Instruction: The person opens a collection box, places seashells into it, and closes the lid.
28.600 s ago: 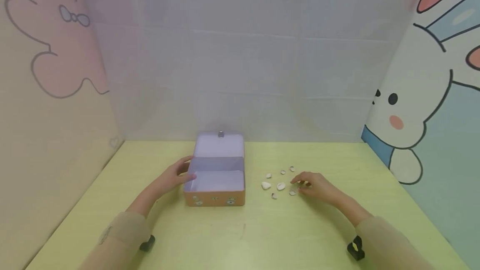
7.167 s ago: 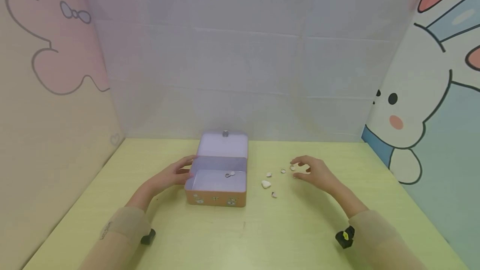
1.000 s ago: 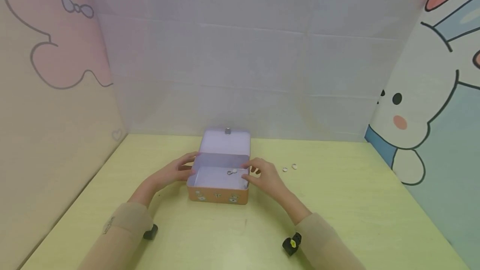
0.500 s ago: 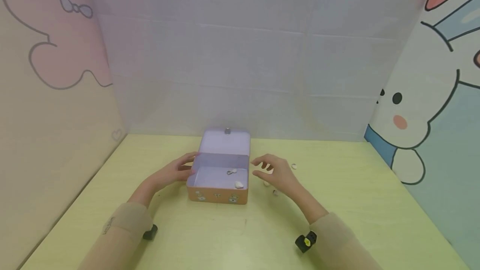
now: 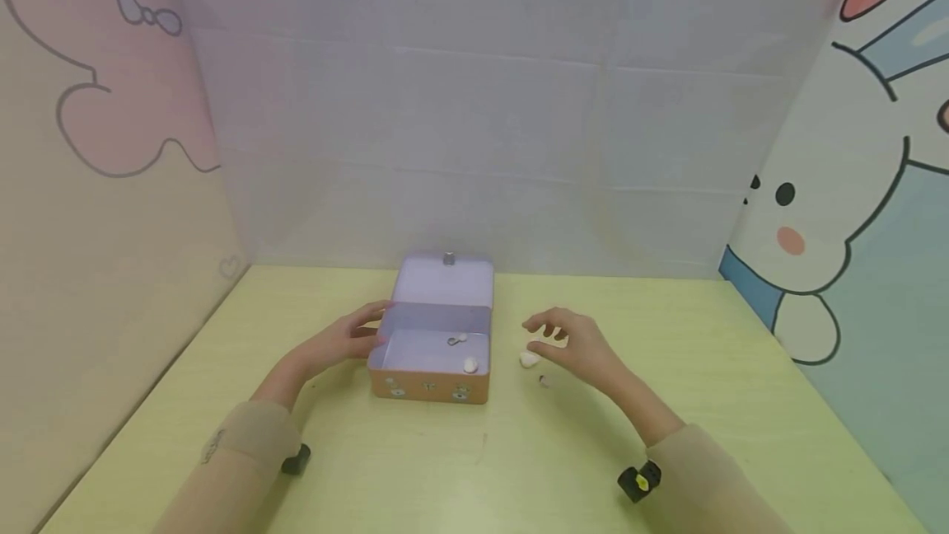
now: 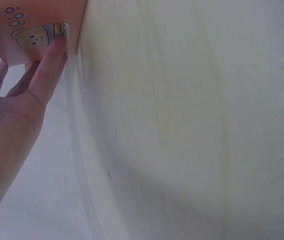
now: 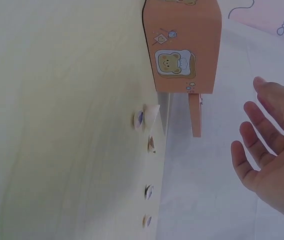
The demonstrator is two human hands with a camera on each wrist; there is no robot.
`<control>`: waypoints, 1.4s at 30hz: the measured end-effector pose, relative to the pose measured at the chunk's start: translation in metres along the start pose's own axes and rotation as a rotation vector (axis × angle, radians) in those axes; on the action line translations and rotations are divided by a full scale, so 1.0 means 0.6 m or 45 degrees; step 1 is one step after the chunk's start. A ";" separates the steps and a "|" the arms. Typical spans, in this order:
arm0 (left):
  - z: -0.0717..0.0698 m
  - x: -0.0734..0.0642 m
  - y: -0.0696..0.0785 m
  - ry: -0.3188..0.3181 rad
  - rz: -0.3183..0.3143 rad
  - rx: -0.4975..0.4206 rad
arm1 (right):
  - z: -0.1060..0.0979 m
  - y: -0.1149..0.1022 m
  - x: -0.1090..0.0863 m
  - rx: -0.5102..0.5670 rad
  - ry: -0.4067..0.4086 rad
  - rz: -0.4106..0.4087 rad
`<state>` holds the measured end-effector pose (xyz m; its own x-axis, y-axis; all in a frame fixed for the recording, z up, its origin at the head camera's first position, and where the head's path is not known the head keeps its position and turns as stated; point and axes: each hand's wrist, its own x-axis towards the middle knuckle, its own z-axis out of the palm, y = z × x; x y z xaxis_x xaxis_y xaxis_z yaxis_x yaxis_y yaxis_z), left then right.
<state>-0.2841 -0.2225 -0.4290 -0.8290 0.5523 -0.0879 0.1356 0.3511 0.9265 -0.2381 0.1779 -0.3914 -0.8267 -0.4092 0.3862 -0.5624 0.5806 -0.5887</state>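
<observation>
A tin box point(image 5: 430, 386) with a lilac inside stands with its lid point(image 5: 445, 280) raised. My left hand point(image 5: 344, 340) holds the box's left side, fingers against the outer wall and thumb at the rim. Within the box lie a white shell point(image 5: 470, 365) at front right and smaller shell pieces point(image 5: 461, 338) behind it. To the right, my right hand point(image 5: 582, 348) hovers over the table, fingers loosely bent and apart, holding nothing. Beneath its fingertips sit a white shell point(image 5: 529, 359) and a small dark-marked shell point(image 5: 544, 381). More shells point(image 7: 149, 191) lie in a row in the right wrist view.
The yellowish table point(image 5: 474, 476) runs up to a pale back wall point(image 5: 504, 147). Side walls carry cartoon drawings, a rabbit point(image 5: 801, 245) at right and a pink figure point(image 5: 119, 114) at left. Black wrist cameras point(image 5: 640, 480) sit at the sleeves.
My right hand has moved right, from the box's right side to above the loose shells. A white shell is now visible in the box's front right. My left hand stays put.
</observation>
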 end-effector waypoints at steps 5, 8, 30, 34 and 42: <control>-0.001 0.003 -0.008 -0.003 0.010 0.004 | -0.010 0.013 -0.012 -0.019 -0.015 -0.015; -0.001 0.003 -0.011 0.007 0.007 0.014 | -0.014 0.021 -0.019 -0.048 -0.031 -0.020; -0.002 0.010 -0.024 -0.006 0.013 -0.023 | 0.011 0.073 -0.057 -0.124 -0.199 0.094; -0.003 0.011 -0.026 -0.011 0.022 -0.022 | 0.018 0.076 -0.057 -0.121 -0.248 0.117; -0.005 0.015 -0.032 -0.017 0.026 -0.027 | 0.027 0.081 -0.050 -0.179 -0.310 0.103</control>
<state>-0.2958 -0.2267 -0.4462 -0.8186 0.5696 -0.0735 0.1409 0.3233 0.9357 -0.2405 0.2066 -0.4431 -0.8502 -0.5047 0.1498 -0.5056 0.7032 -0.4998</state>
